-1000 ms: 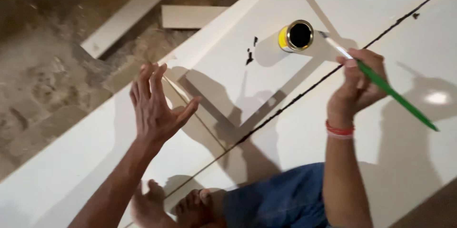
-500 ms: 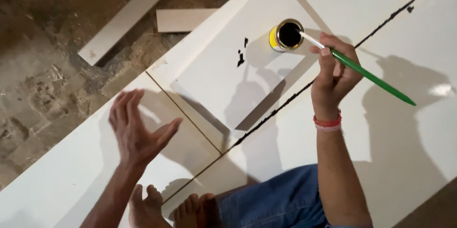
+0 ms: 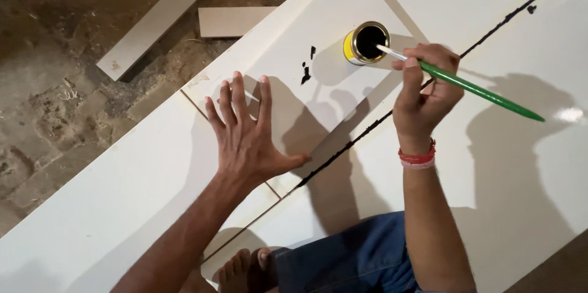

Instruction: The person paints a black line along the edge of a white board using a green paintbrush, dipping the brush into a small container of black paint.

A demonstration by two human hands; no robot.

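My right hand [image 3: 424, 88] grips a green-handled paintbrush [image 3: 484, 92], whose white front end reaches into a small yellow tin of black paint [image 3: 366, 42]. The tin stands on a smaller white panel [image 3: 306, 103] that lies on a big glossy white board [image 3: 502, 164]. My left hand [image 3: 247, 134] rests flat on that smaller panel, fingers spread wide, holding nothing. A black painted line [image 3: 367, 131] runs diagonally along the seam between the boards, passing under my right hand. Black paint drips [image 3: 306, 69] mark the panel left of the tin.
Bare dirt floor [image 3: 55, 54] lies at the left, with a long white strip [image 3: 160, 18] and a tan offcut [image 3: 236, 20] on it. My feet [image 3: 245, 268] and blue-trousered knee [image 3: 349, 259] sit at the bottom edge. A red band circles my right wrist.
My left hand came down from the air and now lies flat with spread fingers on the small panel. The brush tip has dipped into the tin.
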